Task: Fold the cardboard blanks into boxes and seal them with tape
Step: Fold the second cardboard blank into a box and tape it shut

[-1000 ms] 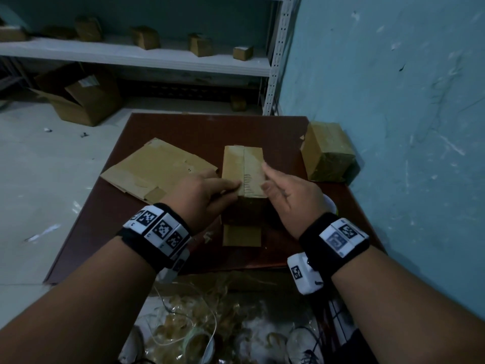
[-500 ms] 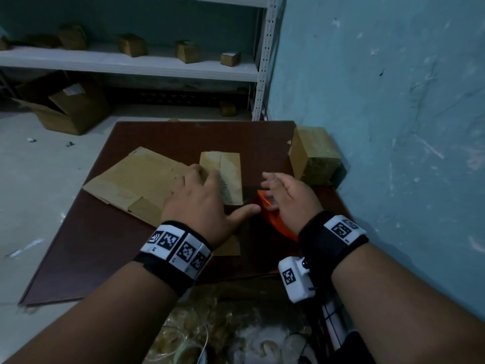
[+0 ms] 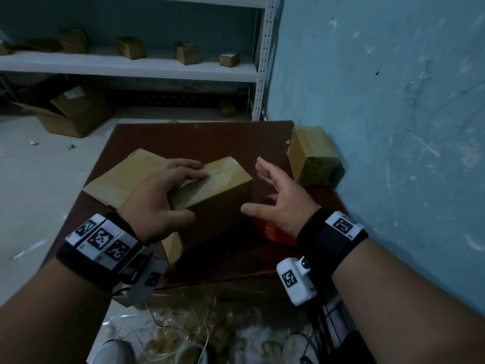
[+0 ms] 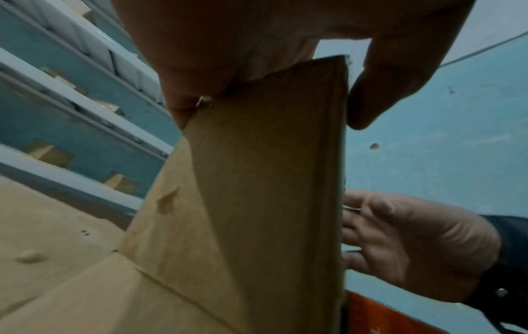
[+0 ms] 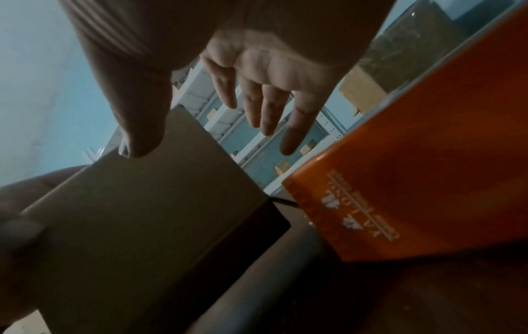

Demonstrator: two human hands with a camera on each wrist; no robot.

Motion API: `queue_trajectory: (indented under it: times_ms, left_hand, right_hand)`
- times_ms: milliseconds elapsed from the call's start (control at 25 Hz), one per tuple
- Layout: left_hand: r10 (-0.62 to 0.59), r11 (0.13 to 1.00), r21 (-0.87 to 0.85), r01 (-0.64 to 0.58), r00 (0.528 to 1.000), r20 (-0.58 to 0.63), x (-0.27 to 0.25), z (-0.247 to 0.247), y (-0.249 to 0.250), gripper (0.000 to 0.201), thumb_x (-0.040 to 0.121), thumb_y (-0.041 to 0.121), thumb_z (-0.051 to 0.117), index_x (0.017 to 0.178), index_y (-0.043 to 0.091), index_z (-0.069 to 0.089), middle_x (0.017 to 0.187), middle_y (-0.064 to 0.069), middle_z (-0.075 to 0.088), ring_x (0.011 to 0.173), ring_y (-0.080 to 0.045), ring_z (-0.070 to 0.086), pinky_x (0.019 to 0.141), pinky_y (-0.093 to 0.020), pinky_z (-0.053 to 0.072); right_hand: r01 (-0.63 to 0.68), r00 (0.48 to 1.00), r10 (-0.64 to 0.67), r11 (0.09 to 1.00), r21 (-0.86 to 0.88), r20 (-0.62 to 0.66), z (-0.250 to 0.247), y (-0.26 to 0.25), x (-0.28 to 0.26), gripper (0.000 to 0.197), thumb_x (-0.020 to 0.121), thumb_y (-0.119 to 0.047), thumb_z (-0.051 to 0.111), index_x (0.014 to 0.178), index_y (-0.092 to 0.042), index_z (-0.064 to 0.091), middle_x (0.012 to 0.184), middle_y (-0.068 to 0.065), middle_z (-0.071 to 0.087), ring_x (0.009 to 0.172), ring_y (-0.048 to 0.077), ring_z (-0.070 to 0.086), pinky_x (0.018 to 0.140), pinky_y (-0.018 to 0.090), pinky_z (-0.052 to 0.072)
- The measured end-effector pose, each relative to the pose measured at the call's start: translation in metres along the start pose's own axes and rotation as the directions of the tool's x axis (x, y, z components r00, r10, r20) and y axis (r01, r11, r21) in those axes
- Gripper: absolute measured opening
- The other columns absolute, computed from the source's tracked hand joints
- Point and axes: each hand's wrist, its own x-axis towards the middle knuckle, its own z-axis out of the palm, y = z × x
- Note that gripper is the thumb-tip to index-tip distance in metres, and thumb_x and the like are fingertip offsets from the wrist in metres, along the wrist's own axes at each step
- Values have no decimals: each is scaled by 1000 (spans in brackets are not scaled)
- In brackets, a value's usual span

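Observation:
A small folded cardboard box [image 3: 215, 185] is tilted above the dark red table [image 3: 199, 137], its taped top seam facing up. My left hand [image 3: 168, 195] grips its near left end, fingers over the top and thumb on the side; the left wrist view shows the box [image 4: 257, 192] pinched between thumb and fingers. My right hand [image 3: 275, 195] hovers just right of the box, fingers spread and straight, holding nothing. Under that hand lies an orange tape dispenser [image 3: 273, 231], large in the right wrist view [image 5: 423, 180]. Flat cardboard blanks [image 3: 126, 177] lie on the table's left.
A finished taped box [image 3: 312, 156] stands at the table's far right corner against the blue wall [image 3: 393, 101]. White shelving [image 3: 131, 64] behind holds several small boxes. An open carton [image 3: 65, 109] sits on the floor. Plastic wrap and cables lie below the near table edge.
My left hand has lifted and turned the box from standing on the table to tilted. My right hand let go of the top flap, reached the dispenser, and now spreads open beside the box.

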Motion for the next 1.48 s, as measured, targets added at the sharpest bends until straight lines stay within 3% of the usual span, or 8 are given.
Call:
queue_trajectory:
  times_ms: [320, 480, 640, 840, 960, 1080, 1240, 1480]
  left_hand:
    - [134, 990, 23, -136, 988, 72, -2, 2, 1, 60, 73, 29, 70, 130, 45, 67, 150, 26, 46, 142, -6, 41, 108, -44, 43]
    - [193, 906, 410, -108, 966, -171, 2, 11, -17, 47, 79, 31, 60, 123, 43, 72, 143, 7, 54, 131, -29, 47, 101, -63, 45]
    - [166, 926, 377, -22, 920, -354, 5, 19, -22, 31, 92, 18, 71, 120, 30, 76, 128, -4, 55, 111, -22, 55, 90, -51, 55]
    - [8, 988, 155, -1, 999, -45, 2, 35, 2, 65, 86, 72, 52, 134, 31, 67, 150, 15, 45, 129, -5, 49, 104, -35, 49]
    - [23, 973, 231, -30, 999, 31, 4, 35, -4, 60, 81, 59, 72, 136, 35, 63, 153, 18, 42, 134, -6, 48, 108, -40, 50]
    - [44, 968, 250, -35, 999, -32, 6, 37, -8, 48, 84, 38, 79, 130, 33, 68, 148, 13, 48, 130, -10, 51, 105, -42, 52]
    - [52, 937, 348, -26, 996, -67, 6, 41, 0, 47, 86, 47, 73, 130, 32, 69, 145, 10, 50, 128, -11, 50, 103, -36, 49]
    - [22, 890, 455, 9, 998, -62, 5, 41, 11, 51, 84, 61, 60, 131, 40, 63, 143, 13, 49, 132, -14, 43, 105, -45, 47]
  right_hand:
    - [-45, 990, 48, 999, -21, 132, 10, -5, -8, 128, 68, -39, 97, 165, -40, 13, 160, -16, 40, 142, 0, 41, 118, 27, 40]
    - [-34, 999, 37, 987, -154, 17, 23, -9, -12, 127, 60, -56, 96, 162, -39, 22, 159, -10, 37, 137, 7, 43, 112, 32, 43]
    - [49, 994, -65, 983, -176, -86, 28, -13, -14, 78, 70, -46, 93, 133, -40, 48, 123, -15, 59, 109, 1, 57, 90, 25, 53]
    - [165, 981, -189, 943, -289, -54, 34, -12, -17, 32, 85, -43, 82, 108, -40, 60, 92, -14, 62, 83, 2, 61, 71, 26, 53]
    - [219, 973, -230, 905, -365, 14, 27, -20, -18, 23, 92, -48, 70, 112, -38, 65, 96, -16, 63, 87, 1, 61, 74, 30, 55]
    - [75, 997, -51, 836, -544, 59, -2, -34, -15, 33, 88, -63, 68, 109, -38, 62, 84, -11, 65, 73, 4, 60, 68, 35, 57]
    - [-140, 943, 325, 585, -799, 73, -44, -33, -19, 55, 67, -80, 76, 98, -38, 59, 85, -13, 60, 80, 8, 60, 74, 37, 56]
    - [-155, 865, 488, 479, -864, 115, -38, -21, -22, 75, 65, -61, 90, 126, -37, 52, 106, -12, 57, 101, 15, 60, 89, 40, 56]
